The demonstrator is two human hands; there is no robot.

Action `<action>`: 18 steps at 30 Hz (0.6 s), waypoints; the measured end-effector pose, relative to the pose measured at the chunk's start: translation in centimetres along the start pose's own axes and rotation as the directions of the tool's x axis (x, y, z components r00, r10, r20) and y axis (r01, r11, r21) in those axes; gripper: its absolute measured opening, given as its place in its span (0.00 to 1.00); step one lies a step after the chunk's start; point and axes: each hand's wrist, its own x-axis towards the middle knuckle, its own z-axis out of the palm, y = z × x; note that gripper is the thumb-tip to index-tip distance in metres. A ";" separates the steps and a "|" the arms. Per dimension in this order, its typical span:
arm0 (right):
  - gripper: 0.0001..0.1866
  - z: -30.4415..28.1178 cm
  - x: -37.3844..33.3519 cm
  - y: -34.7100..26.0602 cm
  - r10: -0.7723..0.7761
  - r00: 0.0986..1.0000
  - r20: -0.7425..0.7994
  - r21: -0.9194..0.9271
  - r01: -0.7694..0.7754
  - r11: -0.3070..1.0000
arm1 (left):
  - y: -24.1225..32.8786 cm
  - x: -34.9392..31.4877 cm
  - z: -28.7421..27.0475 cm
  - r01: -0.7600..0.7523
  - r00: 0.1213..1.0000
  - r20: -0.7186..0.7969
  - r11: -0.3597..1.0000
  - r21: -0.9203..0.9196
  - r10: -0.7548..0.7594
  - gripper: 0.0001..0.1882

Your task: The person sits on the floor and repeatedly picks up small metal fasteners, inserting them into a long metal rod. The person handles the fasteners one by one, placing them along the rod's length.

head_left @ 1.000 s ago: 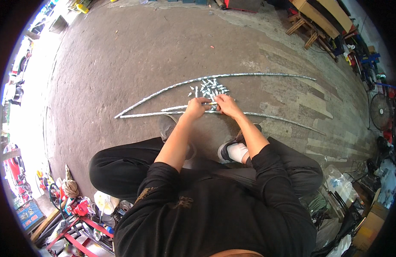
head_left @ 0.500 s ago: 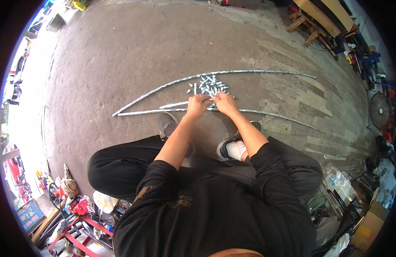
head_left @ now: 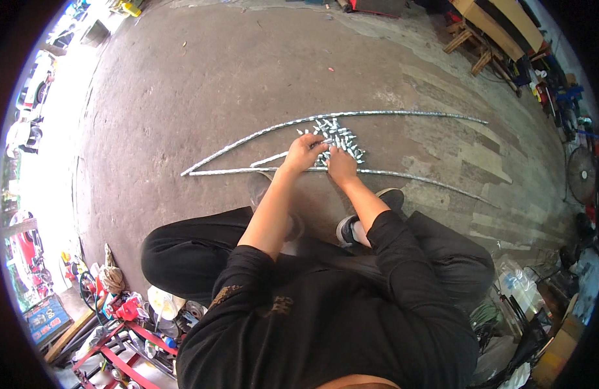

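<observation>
Left hand [head_left: 304, 153], right hand [head_left: 342, 165] picking at bolt pile [head_left: 337, 137] | fingers curled, grip unclear | rods [head_left: 403, 114] lying unassembled; pile largely remaining

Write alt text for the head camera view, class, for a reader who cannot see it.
A crouching person's left hand and right hand reach into a pile of small silvery metal pieces on a grey concrete floor, between long thin silvery metal rods.

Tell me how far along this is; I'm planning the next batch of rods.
Laid out: three long metal rods on the concrete floor. In hand: left hand and right hand work at the heap of small metal pieces. Left: most of the heap lies loose.
</observation>
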 end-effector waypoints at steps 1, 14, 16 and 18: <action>0.21 0.1 0.1 0.1 0.023 0.999 0.030 -0.008 -0.023 1.000 | -0.2 0.0 0.1 0.004 1.000 0.006 1.000 0.003 -0.004 0.17; 0.12 -10.8 1.5 3.9 -0.069 0.969 0.239 0.883 -0.187 0.430 | 1.1 -0.2 1.0 -0.015 0.999 0.044 1.000 -0.004 0.015 0.18; 0.12 -11.4 1.6 3.2 -0.085 0.984 0.156 0.832 -0.085 0.549 | 1.0 -0.1 0.6 -0.031 0.998 0.051 0.999 0.023 0.030 0.18; 0.12 -11.8 1.7 2.4 -0.078 0.990 0.118 0.826 -0.054 0.562 | 0.5 -0.1 0.4 -0.035 0.999 0.004 0.999 0.028 0.035 0.18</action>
